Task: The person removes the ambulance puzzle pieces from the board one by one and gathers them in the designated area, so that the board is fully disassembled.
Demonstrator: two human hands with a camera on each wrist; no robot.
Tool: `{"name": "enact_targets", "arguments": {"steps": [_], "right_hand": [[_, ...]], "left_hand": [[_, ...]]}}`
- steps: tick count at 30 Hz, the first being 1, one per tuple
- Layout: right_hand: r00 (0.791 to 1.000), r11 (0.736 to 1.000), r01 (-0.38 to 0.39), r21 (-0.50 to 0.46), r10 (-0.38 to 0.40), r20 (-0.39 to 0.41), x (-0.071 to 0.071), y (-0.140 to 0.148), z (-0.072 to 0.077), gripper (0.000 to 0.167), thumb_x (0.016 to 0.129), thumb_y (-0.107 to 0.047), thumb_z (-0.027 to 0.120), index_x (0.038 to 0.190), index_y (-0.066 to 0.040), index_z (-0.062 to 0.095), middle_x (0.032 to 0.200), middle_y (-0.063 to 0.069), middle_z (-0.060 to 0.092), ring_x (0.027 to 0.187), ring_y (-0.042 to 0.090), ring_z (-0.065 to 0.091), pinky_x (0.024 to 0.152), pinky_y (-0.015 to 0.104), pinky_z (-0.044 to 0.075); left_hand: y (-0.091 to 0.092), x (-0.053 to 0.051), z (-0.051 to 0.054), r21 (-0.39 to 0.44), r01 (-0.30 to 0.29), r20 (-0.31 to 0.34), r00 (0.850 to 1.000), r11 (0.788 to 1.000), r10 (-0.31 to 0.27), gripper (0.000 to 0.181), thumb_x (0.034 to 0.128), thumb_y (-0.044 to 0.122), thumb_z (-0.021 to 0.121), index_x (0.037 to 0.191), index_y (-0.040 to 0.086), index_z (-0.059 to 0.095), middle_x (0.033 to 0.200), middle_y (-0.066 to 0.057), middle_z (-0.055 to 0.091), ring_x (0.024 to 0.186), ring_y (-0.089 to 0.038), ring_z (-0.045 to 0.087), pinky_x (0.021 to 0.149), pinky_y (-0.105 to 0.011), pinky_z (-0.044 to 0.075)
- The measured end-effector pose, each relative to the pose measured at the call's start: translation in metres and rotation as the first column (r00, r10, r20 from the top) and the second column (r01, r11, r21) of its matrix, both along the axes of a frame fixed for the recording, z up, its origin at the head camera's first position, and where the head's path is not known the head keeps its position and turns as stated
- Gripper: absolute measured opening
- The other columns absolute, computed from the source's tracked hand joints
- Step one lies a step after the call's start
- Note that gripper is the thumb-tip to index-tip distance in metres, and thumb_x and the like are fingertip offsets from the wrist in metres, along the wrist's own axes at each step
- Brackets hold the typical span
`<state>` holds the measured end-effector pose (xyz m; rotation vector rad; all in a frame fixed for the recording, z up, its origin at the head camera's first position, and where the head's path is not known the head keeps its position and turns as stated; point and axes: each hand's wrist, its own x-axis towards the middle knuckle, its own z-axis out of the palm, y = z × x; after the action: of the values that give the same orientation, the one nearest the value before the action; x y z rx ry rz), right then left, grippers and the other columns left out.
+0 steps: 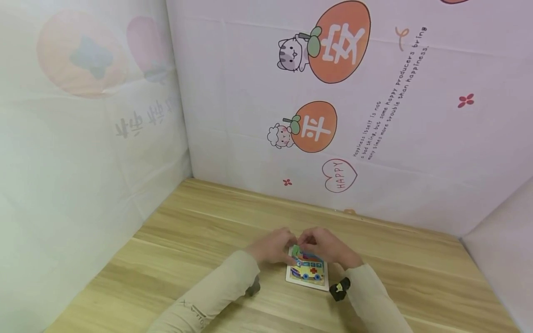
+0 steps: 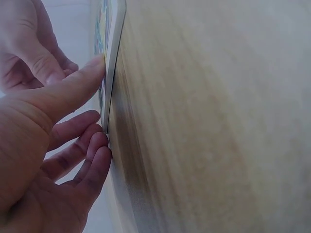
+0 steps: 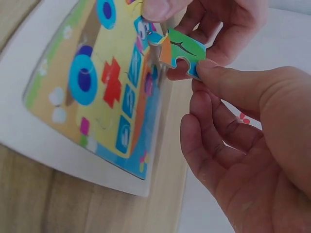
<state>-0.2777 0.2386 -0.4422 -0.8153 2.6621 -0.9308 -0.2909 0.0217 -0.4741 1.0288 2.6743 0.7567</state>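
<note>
We're looking into a small screened-off booth, and whether it sits in a home or a studio we can't tell! Pale, creased sheets rise on three sides: left (image 1: pixel 83 152), back (image 1: pixel 233 115) and right (image 1: pixel 508 249). There's a cartoon cat (image 1: pixel 290 54), a heart (image 1: pixel 340 175) reading HAPPY, and a wood-grain table (image 1: pixel 200 222) filling the floor of our booth!

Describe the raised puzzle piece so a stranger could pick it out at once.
On the wood-grain table lies a white-framed puzzle picturing a yellow vehicle with a red cross. Near the vehicle's front end, the right hand pinches a mostly green piece bearing a dark curved line. Unlike the rest of the picture, which lies flat, it is tilted up, showing a notched edge.
</note>
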Motion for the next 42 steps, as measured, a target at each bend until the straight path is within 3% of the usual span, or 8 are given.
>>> {"name": "enact_targets", "arguments": {"steps": [8,19,25,31,35,42], "right_hand": [[0.999,0.998,0.041,0.038,-0.039,-0.033,-0.004,0.018,0.01,0.007,0.103,-0.013,0.067,0.103,-0.014,0.075,0.097,-0.004,0.072,0.089,0.009,0.064,0.079,0.022,0.056],[0.984,0.987,0.125,0.096,-0.111,-0.137,0.008,0.089,0.026,0.007,0.102,-0.009,0.068,0.099,-0.014,0.073,0.095,-0.005,0.072,0.089,0.004,0.062,0.079,0.022,0.056],[0.98,0.975,0.189,0.114,-0.181,-0.078,0.008,0.114,0.026,0.005,0.102,-0.013,0.068,0.102,-0.014,0.073,0.1,-0.003,0.071,0.093,0.01,0.062,0.08,0.024,0.055],[0.985,0.976,0.175,0.129,-0.173,-0.023,0.0,0.127,0.021,0.006,0.102,-0.011,0.067,0.1,-0.012,0.073,0.101,0.0,0.072,0.095,0.011,0.062,0.083,0.024,0.054],[0.979,0.972,0.19,0.141,-0.198,0.042,-0.006,0.129,0.017,0.009,0.103,-0.011,0.064,0.101,-0.011,0.073,0.101,0.001,0.072,0.098,0.015,0.062,0.086,0.031,0.052],[0.971,0.962,0.224,0.159,-0.234,0.05,-0.014,0.133,0.009,0.009,0.103,-0.013,0.065,0.104,-0.01,0.074,0.103,0.002,0.074,0.102,0.018,0.063,0.093,0.042,0.054]], "left_hand": [[-0.001,0.001,0.002,-0.005,0.001,-0.015,1.0,1.0,-0.001,0.055,0.0842,0.034,0.089,0.129,0.008,0.07,0.123,-0.001,0.068,0.112,-0.012,0.064,0.102,-0.025,0.055],[0.001,0.005,0.004,-0.027,-0.01,-0.033,0.999,1.0,0.009,0.056,0.0843,0.034,0.089,0.131,0.009,0.07,0.124,-0.001,0.068,0.114,-0.013,0.065,0.105,-0.026,0.054],[0.001,0.004,0.004,-0.034,-0.013,-0.04,0.999,0.999,0.012,0.056,0.083,0.034,0.09,0.129,0.009,0.07,0.121,0.0,0.068,0.111,-0.012,0.064,0.104,-0.025,0.055],[0.001,0.002,0.0,-0.042,-0.015,-0.046,0.999,0.999,0.013,0.058,0.0829,0.037,0.089,0.131,0.011,0.07,0.122,0.001,0.068,0.111,-0.011,0.064,0.103,-0.025,0.055],[0.002,0.002,-0.002,-0.048,-0.014,-0.051,0.999,0.999,0.012,0.058,0.0835,0.037,0.089,0.132,0.011,0.069,0.124,0.001,0.068,0.113,-0.011,0.064,0.104,-0.025,0.055],[0.003,0.001,-0.002,-0.058,-0.012,-0.069,0.998,0.998,0.008,0.058,0.0841,0.037,0.089,0.132,0.011,0.07,0.125,0.001,0.068,0.114,-0.011,0.064,0.105,-0.025,0.054]]}}
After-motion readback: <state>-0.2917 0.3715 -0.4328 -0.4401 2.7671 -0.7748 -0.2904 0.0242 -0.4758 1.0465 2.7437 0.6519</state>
